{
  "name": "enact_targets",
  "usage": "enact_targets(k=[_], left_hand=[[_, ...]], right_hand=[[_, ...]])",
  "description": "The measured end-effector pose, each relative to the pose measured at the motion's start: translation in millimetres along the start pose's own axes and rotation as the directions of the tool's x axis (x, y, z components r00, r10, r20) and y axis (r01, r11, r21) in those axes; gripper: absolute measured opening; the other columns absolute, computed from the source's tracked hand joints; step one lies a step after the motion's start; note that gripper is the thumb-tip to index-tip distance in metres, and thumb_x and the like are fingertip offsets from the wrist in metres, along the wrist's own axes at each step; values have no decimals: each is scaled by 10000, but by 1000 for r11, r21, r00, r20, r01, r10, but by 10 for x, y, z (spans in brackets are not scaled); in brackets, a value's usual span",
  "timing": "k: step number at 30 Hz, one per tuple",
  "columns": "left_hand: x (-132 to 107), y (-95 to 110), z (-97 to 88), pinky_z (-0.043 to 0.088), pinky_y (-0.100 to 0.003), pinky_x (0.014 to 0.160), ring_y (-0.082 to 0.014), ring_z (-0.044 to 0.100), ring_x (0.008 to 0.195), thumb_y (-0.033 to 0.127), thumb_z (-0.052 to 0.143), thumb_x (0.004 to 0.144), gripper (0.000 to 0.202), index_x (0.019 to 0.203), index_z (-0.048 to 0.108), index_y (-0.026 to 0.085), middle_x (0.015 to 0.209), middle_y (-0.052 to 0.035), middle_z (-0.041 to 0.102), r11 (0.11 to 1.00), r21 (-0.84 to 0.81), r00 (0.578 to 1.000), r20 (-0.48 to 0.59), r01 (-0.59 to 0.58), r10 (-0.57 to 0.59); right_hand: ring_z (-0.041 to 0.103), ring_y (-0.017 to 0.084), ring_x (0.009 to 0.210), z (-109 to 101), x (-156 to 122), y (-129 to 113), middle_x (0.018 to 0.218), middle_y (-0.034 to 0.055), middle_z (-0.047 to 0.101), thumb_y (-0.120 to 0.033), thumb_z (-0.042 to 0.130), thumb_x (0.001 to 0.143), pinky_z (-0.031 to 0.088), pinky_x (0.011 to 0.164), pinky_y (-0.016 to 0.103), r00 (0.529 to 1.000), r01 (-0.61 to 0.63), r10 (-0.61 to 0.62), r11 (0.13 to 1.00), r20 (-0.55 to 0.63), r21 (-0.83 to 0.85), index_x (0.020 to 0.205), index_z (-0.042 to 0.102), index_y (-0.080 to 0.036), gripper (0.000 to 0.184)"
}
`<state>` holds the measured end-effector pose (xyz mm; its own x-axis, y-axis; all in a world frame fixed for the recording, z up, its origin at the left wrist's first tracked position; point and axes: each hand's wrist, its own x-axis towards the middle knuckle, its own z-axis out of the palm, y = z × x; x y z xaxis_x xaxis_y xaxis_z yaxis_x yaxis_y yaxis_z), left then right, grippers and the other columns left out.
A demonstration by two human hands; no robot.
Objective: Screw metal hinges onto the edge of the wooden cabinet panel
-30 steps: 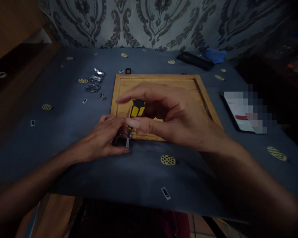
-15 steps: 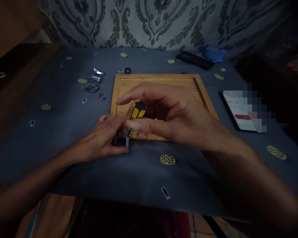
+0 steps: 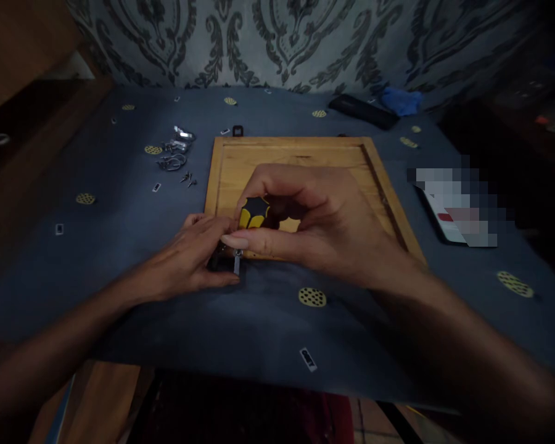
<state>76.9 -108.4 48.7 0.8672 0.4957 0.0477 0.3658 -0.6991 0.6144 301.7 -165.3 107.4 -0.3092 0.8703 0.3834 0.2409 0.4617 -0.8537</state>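
Observation:
A shallow wooden tray or frame (image 3: 300, 151) lies on the table. At its near left corner a small metal latch (image 3: 237, 262) sticks out past the front edge. My left hand (image 3: 197, 250) is closed around this corner, its thumb below and fingers above, pressing the latch. A screwdriver (image 3: 254, 213) with a black and yellow handle stands nearly upright over the latch. My right hand (image 3: 324, 222) curls round the handle, index finger on the far side and thumb on the near side. The screwdriver's tip is hidden behind my fingers.
Several metal latches (image 3: 176, 148) and a few screws (image 3: 188, 179) lie left of the tray. A phone (image 3: 437, 216) rests at the right. A black case (image 3: 363, 112) and a blue cloth (image 3: 400, 100) are at the back. A small black square piece (image 3: 237, 131) sits behind the tray.
My right hand's raised, spread fingers have come down and closed in on the screwdriver handle. The handle's top has shifted slightly left and down. My left hand has stayed in place.

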Motion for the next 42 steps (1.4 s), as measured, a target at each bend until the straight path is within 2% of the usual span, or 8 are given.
enact_targets(k=[5, 8, 11, 14, 18, 21, 31, 42], left_hand=[[-27, -32, 7, 481, -564, 1110, -383, 658, 1256, 517, 776, 938, 378, 1192, 659, 263, 1184, -73, 727, 1000, 0, 1000, 0, 11, -11], [-28, -36, 2, 461, -588, 1135, -388, 652, 1270, 540, 761, 953, 382, 1194, 663, 260, 1139, -69, 738, 1000, 6, 999, 27, 18, -18], [-14, -15, -6, 453, -604, 1137, -387, 660, 1249, 533, 737, 975, 351, 1162, 657, 248, 1193, -76, 735, 1000, 7, 999, 38, 1, -1], [-8, 8, -12, 471, -586, 1114, -364, 676, 1184, 518, 722, 981, 374, 1207, 631, 235, 1257, -86, 720, 1000, 10, 1000, 20, -3, 3], [-25, 9, -12, 468, -545, 1142, -341, 671, 1167, 518, 674, 995, 404, 1256, 599, 220, 1215, -39, 709, 1000, 26, 999, 34, 3, -4], [-37, 1, -7, 448, -548, 1140, -322, 671, 1172, 458, 699, 1000, 465, 1360, 538, 211, 1232, -54, 717, 999, 36, 1000, 16, -21, 21], [-7, 19, -28, 445, -508, 1084, -301, 673, 1136, 386, 759, 954, 395, 1250, 543, 238, 1217, -51, 720, 1000, 14, 1000, 18, -20, 20], [-9, 4, -22, 452, -500, 1074, -314, 670, 1145, 441, 750, 977, 403, 1249, 527, 244, 1208, -50, 716, 999, 13, 999, 8, -50, 49]], right_hand=[[735, 159, 739, -106, 12, -60, 913, -30, 782, -266, 761, 925, 594, 591, 283, 979, -78, 67, 996, 193, 48, 887, 706, -294, 72], [744, 150, 683, -135, 17, -49, 860, -51, 772, -257, 788, 916, 618, 599, 279, 977, -78, 52, 990, 208, 120, 867, 713, -301, 100], [685, 133, 612, -100, 6, 0, 767, -53, 737, -285, 878, 865, 568, 539, 269, 989, -50, 43, 998, 141, 41, 746, 663, -290, 246], [611, 120, 601, -19, -27, 25, 735, -42, 688, -390, 896, 887, 506, 527, 280, 999, 28, -33, 993, -39, -117, 718, 629, -262, 341], [598, 148, 615, 43, -70, -46, 722, -31, 626, -421, 903, 889, 521, 532, 309, 971, 59, -108, 973, -216, -223, 718, 592, -267, 387], [611, 162, 597, 21, -74, -98, 730, -13, 659, -408, 902, 896, 518, 510, 330, 928, 49, -150, 956, -341, -289, 707, 581, -285, 392], [559, 95, 593, 69, -50, 83, 694, -52, 572, -513, 832, 961, 487, 498, 219, 944, 88, -182, 943, -275, -321, 744, 594, -222, 434], [535, 118, 603, 72, -29, 163, 701, -29, 579, -525, 839, 950, 468, 508, 266, 952, 118, -182, 960, -246, -253, 721, 541, -236, 474]])
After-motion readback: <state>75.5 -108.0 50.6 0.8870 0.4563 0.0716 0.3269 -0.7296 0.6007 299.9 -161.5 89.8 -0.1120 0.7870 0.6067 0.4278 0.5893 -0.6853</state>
